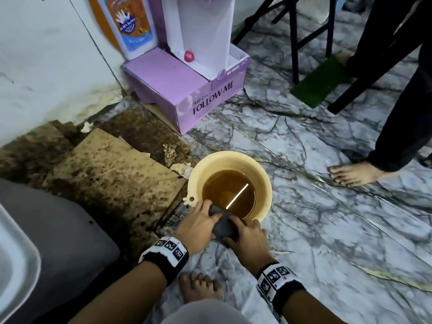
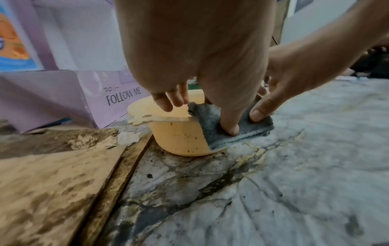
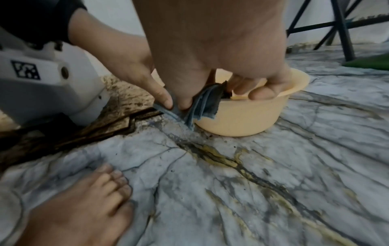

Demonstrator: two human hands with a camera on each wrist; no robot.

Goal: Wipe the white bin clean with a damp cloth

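A cream plastic basin holding brown water stands on the marble floor. A grey damp cloth hangs folded over its near rim and down the outer wall. My left hand grips the cloth from the left, its thumb pressing the cloth against the basin wall and its fingers lying over the rim. My right hand grips the cloth from the right, with its fingers curled over the rim. A white and grey rounded object, possibly the bin, is cut off at lower left.
A purple "FOLLOW ME" box stands behind the basin. Stained wet cardboard lies to its left. Another person's bare foot, black stool legs and a green mat are at the right. My own foot is below my hands.
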